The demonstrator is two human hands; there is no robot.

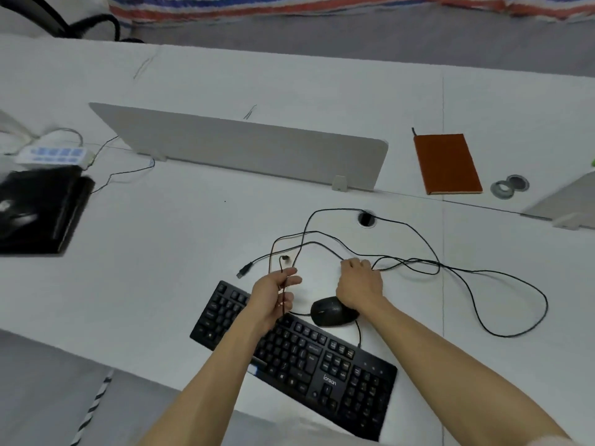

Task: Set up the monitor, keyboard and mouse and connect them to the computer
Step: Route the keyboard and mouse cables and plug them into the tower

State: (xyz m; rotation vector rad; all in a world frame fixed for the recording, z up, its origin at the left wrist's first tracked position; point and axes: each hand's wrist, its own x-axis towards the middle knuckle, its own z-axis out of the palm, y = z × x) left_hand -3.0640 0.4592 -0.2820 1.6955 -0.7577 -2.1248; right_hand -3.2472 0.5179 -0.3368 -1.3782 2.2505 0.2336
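Observation:
A black keyboard [309,358] lies slanted at the near edge of the white desk [180,226]. A black mouse [331,312] sits just behind it. My left hand [273,296] holds a thin black cable whose small plug end [285,258] sticks up above my fingers. My right hand [359,283] rests palm down on the tangled cables [418,265] beyond the mouse, fingers curled over a strand. A loose USB plug [243,271] lies on the desk left of my left hand. No monitor is in view.
A cable hole [366,218] opens in the desk behind the cables. A grey divider panel [244,146] stands across the middle. A black flat device [38,210] and a power strip [54,155] lie far left. An orange notebook [446,164] lies at right.

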